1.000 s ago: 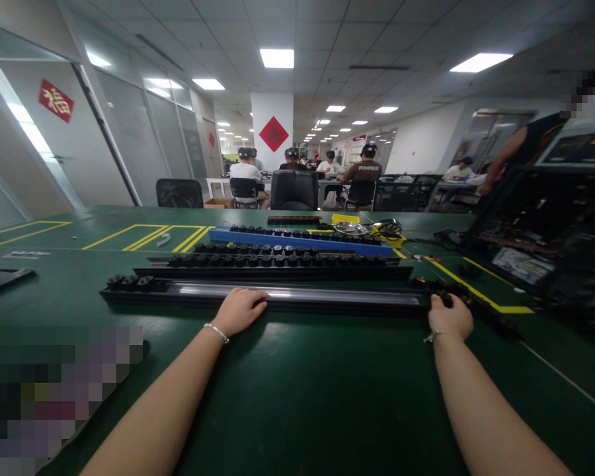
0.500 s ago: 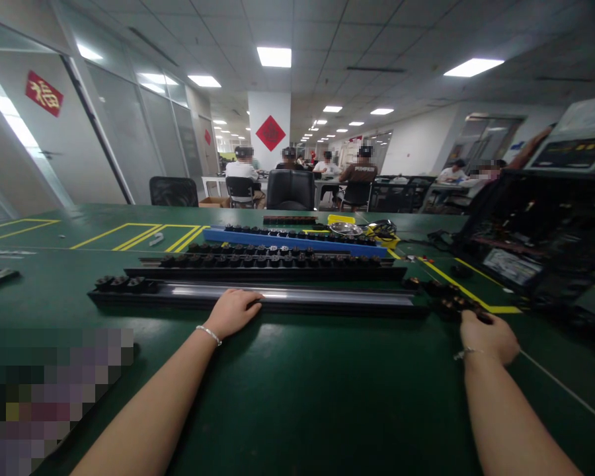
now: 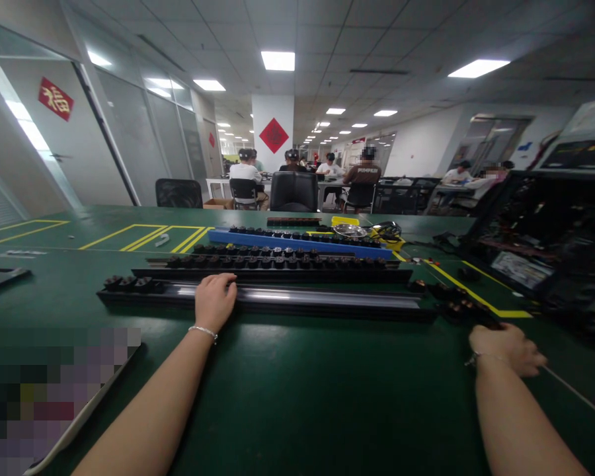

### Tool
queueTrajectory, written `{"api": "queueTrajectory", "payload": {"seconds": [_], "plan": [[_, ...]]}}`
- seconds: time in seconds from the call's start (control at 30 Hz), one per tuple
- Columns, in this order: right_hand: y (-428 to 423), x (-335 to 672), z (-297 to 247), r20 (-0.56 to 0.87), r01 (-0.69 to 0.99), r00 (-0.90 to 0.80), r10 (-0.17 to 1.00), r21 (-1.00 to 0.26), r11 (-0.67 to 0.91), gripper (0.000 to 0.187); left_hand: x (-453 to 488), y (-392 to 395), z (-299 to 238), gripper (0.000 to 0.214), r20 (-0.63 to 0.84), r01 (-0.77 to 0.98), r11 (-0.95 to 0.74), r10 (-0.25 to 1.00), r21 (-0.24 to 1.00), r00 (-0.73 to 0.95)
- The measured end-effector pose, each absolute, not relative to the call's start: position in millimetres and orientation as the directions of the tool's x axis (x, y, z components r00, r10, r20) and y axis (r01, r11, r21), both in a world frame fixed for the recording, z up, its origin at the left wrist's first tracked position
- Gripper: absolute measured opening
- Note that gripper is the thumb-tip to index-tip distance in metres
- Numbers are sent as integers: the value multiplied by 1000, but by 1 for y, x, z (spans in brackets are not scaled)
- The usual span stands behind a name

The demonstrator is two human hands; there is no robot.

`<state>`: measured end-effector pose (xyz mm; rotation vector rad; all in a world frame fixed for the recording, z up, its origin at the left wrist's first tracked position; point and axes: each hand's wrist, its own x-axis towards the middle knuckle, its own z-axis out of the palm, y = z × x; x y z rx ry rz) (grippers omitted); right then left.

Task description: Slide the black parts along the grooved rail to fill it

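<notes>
A long black rail [image 3: 327, 301] with a shiny strip along its channel lies across the green table in front of me. My left hand [image 3: 215, 301] rests across its left half, fingers curled over the far side. Several round black parts [image 3: 143, 284] sit in the channel's left end. Past the right end lies a cluster of small dark parts with coppery spots [image 3: 459, 304]. My right hand [image 3: 508, 350] is beside the near end of that cluster, its fingers bent and blurred; whether it holds anything does not show.
Behind the rail lie another black rail [image 3: 287, 272] with round parts and a blue rail [image 3: 297, 243]. A yellow tray [image 3: 344, 221], metal dish [image 3: 350, 231] and cables are farther back. An open black machine case [image 3: 518, 258] stands right. People sit at tables beyond.
My left hand has slid left along the rail, its fingers now over the far side. My right hand has shifted slightly right and nearer to me. The view has turned a little.
</notes>
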<state>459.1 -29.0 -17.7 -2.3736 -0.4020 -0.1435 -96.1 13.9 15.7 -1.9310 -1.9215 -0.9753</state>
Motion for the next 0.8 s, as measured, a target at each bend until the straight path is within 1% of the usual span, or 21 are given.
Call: {"api": "queueTrajectory", "payload": {"seconds": [0.07, 0.13, 0.17, 0.23, 0.3, 0.33, 0.4, 0.43, 0.47, 0.53, 0.57, 0.73, 0.8], "plan": [[-29, 446, -12, 328, 418, 907, 265, -620, -664, 58, -101, 14, 14, 30, 654, 953, 21, 723, 303, -224], [-27, 427, -4, 490, 585, 805, 333, -567, -580, 53, -107, 14, 13, 33, 669, 927, 148, 655, 345, -353], [-26, 416, 0, 568, 679, 728, 383, -517, -521, 51, -110, 14, 12, 37, 664, 910, 196, 631, 365, -402], [-21, 393, 5, 648, 828, 557, 519, -394, -398, 49, -120, 15, 13, 45, 635, 866, 264, 596, 424, -492], [-16, 369, 7, 635, 924, 381, 672, -276, -264, 49, -133, 16, 15, 51, 569, 795, 324, 565, 513, -597], [-13, 358, 6, 617, 953, 300, 728, -229, -198, 49, -141, 17, 16, 54, 513, 747, 352, 559, 565, -651], [-9, 340, 3, 577, 981, 176, 798, -171, -92, 48, -155, 20, 18, 57, 364, 621, 420, 544, 662, -756], [-8, 334, 1, 548, 985, 139, 825, -160, -60, 45, -161, 21, 18, 59, 284, 559, 454, 541, 694, -792], [-7, 330, -1, 516, 986, 124, 847, -159, -47, 42, -167, 23, 18, 62, 242, 529, 468, 543, 708, -804], [-5, 326, -4, 481, 984, 126, 867, -170, -48, 40, -176, 26, 17, 62, 214, 514, 469, 555, 718, -804], [-5, 327, -5, 475, 983, 129, 871, -177, -50, 40, -180, 27, 16, 59, 217, 502, 474, 534, 723, -817], [-1, 333, -4, 479, 985, 113, 871, -167, -36, 40, -195, 28, 13, 55, 231, 507, 489, 518, 710, -824], [0, 333, -3, 481, 987, 108, 870, -160, -34, 40, -198, 29, 12, 53, 223, 487, 489, 503, 723, -835]]}}
